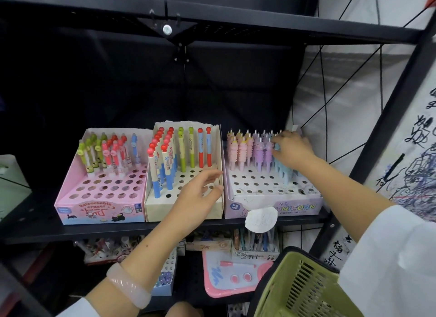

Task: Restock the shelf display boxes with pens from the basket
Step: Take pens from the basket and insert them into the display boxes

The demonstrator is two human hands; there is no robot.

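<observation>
My right hand [291, 149] is at right of centre in the frame, fingers [278, 141] curled down among the blue unicorn pens [282, 168] in the back rows of the unicorn display box [273, 206]; I can't tell whether they pinch a pen or only touch the tops. My left hand [198, 194] hovers over the front right corner of the cream middle box [155, 208], fingers loosely spread and holding nothing. The green basket [304, 286] sits at lower right, its contents out of sight. I judge these pens light and stiff, with bulky soft-looking character tops and thin barrels, so I'd grip each at the upper barrel just under the figure and steer the tip into a hole. They stand packed touching each other, so a sideways nudge could tip neighbours. The pink box [101, 210] at left centre has many open holes.
</observation>
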